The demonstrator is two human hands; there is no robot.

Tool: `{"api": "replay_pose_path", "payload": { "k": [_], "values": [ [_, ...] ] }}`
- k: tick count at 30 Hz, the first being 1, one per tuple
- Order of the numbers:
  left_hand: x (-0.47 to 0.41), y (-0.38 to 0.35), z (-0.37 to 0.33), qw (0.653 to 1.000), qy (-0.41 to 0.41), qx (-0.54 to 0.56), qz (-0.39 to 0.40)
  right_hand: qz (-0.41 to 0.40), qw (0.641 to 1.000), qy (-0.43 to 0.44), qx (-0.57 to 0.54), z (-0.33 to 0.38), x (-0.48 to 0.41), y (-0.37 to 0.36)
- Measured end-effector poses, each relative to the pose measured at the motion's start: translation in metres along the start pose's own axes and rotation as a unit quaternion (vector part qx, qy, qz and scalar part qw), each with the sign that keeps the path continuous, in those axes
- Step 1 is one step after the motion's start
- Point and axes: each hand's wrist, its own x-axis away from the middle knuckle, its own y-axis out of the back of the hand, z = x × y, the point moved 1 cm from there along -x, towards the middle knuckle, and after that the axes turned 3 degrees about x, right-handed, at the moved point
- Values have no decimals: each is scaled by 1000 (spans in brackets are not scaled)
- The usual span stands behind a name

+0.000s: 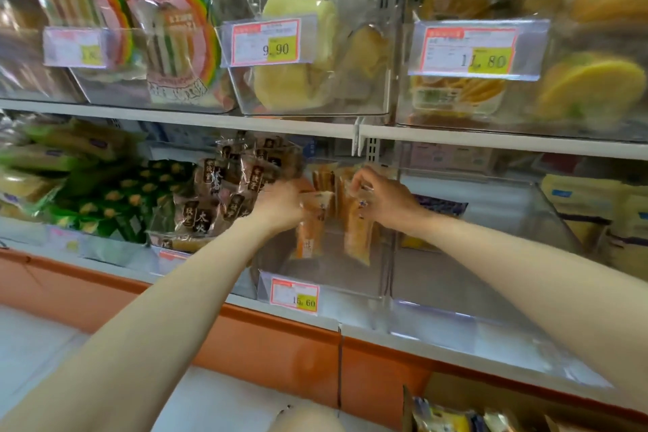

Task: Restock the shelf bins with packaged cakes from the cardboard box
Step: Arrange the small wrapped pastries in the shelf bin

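Observation:
Both my arms reach into a clear plastic bin (pixel 350 286) on the lower shelf, the one with a 15.60 price tag. My left hand (pixel 280 205) grips an upright orange packaged cake (pixel 310 235) at its top. My right hand (pixel 380 198) pinches the top of a second orange packaged cake (pixel 357 238) standing beside the first. More of the same cakes (pixel 324 177) stand behind them in the bin. The cardboard box (pixel 491 407) sits at the bottom right with several yellow packaged cakes (pixel 441 419) in it.
Left of the bin are brown packets (pixel 231 193) and green packets (pixel 115 200). To the right a clear bin (pixel 491 221) holds little; yellow bags (pixel 603 217) lie beyond. The upper shelf (pixel 196 116) carries bins of rainbow cakes and yellow cakes. An orange ledge (pixel 273 337) runs below.

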Motion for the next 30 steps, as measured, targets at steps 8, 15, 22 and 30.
{"api": "replay_pose_path", "payload": {
  "k": [8,15,22,30],
  "values": [
    [-60,-25,24,991,-37,-127,-4,10,995,51,82,-20,-58,-13],
    [-88,-31,27,955,-146,-254,-53,16,980,70,185,-39,-77,-17],
    [-95,-28,21,917,-128,-378,18,27,982,29,184,-50,-83,-21],
    [-96,-30,26,930,-131,-341,-41,24,980,38,195,-52,-86,-20]
  ]
}}
